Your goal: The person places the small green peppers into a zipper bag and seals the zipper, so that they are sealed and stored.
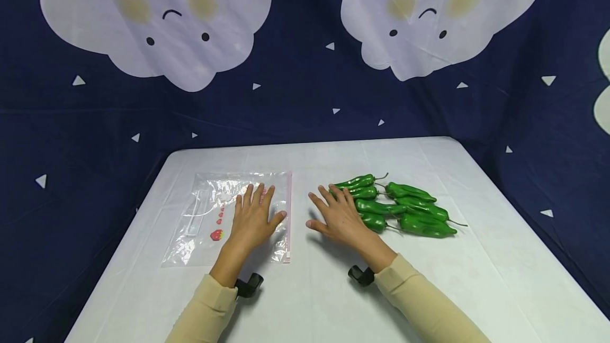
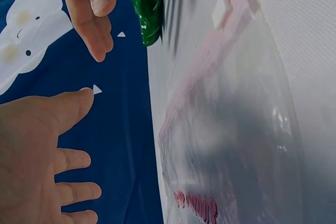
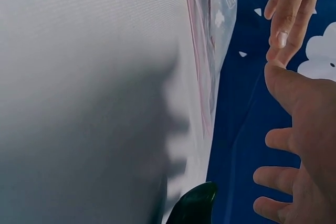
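A clear zip bag (image 1: 190,247) with a pink closure strip and small strawberry prints lies flat on the left of the table. My left hand (image 1: 252,222) hovers above it with fingers spread, holding nothing; the left wrist view shows a gap between that hand and the bag (image 2: 226,114). To the right lies a group of several green peppers (image 1: 426,225), stems on, in two rough columns. Over the left edge of that group my right hand (image 1: 340,216) is held with spread fingers and an empty palm. It hides part of the nearest peppers.
A white cloth covers the table (image 1: 310,300). Behind it hangs a dark blue curtain (image 1: 305,105) printed with clouds and small triangles. Each wrist carries a black camera mount, one being the left mount (image 1: 250,285). The bag's white slider (image 2: 221,11) sits at one end of the pink strip.
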The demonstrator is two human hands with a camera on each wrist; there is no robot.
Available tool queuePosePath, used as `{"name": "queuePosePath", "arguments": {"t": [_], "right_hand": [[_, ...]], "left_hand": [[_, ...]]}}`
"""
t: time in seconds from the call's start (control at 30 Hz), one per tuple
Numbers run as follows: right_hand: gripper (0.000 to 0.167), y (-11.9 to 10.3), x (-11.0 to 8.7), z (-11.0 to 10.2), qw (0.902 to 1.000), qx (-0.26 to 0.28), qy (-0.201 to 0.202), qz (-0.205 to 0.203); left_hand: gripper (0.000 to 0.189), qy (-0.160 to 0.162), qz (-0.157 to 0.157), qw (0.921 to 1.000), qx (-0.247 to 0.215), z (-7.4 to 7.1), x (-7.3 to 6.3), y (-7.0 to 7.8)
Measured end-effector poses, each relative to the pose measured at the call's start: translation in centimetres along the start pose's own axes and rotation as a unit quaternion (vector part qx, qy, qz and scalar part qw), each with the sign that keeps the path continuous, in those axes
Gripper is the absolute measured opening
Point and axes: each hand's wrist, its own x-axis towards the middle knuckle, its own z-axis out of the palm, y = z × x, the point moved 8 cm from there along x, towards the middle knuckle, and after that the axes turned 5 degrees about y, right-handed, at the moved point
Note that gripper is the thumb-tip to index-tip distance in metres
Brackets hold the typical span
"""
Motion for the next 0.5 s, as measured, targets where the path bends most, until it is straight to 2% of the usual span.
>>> {"name": "queuePosePath", "arguments": {"t": [0.5], "right_hand": [[0.069, -0.09, 0.48, 0.82, 0.9991, 0.03, -0.028, -0.014]], "left_hand": [[0.07, -0.018, -0.004, 0.9998, -0.01, 0.63, 0.59, -0.54]]}}
